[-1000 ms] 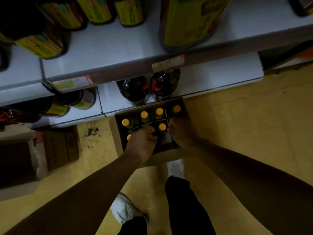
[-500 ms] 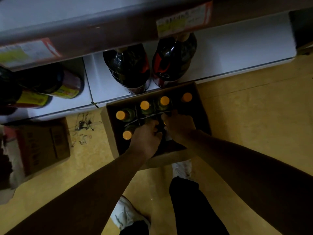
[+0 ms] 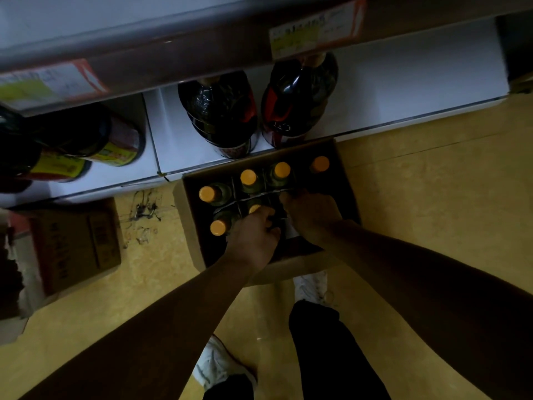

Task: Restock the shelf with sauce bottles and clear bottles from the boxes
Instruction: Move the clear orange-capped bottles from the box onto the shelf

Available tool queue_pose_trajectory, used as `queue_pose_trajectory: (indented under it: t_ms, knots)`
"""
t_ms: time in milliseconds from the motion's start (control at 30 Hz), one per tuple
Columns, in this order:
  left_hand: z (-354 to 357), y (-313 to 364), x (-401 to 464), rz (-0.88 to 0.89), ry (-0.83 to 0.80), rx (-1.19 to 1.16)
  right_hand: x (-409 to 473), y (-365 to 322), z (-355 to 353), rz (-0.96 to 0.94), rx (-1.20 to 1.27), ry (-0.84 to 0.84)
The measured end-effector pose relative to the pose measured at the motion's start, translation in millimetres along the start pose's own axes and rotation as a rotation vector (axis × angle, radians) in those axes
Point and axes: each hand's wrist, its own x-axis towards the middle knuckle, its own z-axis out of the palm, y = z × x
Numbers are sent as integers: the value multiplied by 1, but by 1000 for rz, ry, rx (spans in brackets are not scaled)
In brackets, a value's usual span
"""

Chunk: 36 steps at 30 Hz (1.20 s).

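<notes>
Both hands have sunk deeper into the box [image 3: 189,226] — left hand [image 3: 253,238] curls around a capped bottle [image 3: 255,209], right hand [image 3: 313,215] fingers hidden, grip unclear; lift-out looks imminent.

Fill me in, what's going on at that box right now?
A person is bent over an open cardboard box of orange-capped bottles on the floor, beside the white bottom shelf. The left hand closes around one bottle's neck; the right hand reaches in beside it, its grip hidden. Two large dark sauce bottles already stand on that shelf.
</notes>
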Motion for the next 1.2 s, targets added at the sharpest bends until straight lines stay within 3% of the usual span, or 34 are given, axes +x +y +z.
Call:
queue_pose_trajectory:
  t_ms: [333,600,833,1067,1200]
  knots:
    - [-12,24,-26,17,-6,-33,-42,-5,-48,-37,64,161]
    - [-38,61,-62,181,99,27,-91,-18,-118,-79,55,248]
    - [-73,96,-104,310,21,-18,-149,-30,-189,-113,57,401]
    - [-109,130,-153,384,-54,-94,-209,-44,-265,-161,97,402]
    - [-127,151,-184,451,-18,-59,-246,-55,-315,-181,96,450]
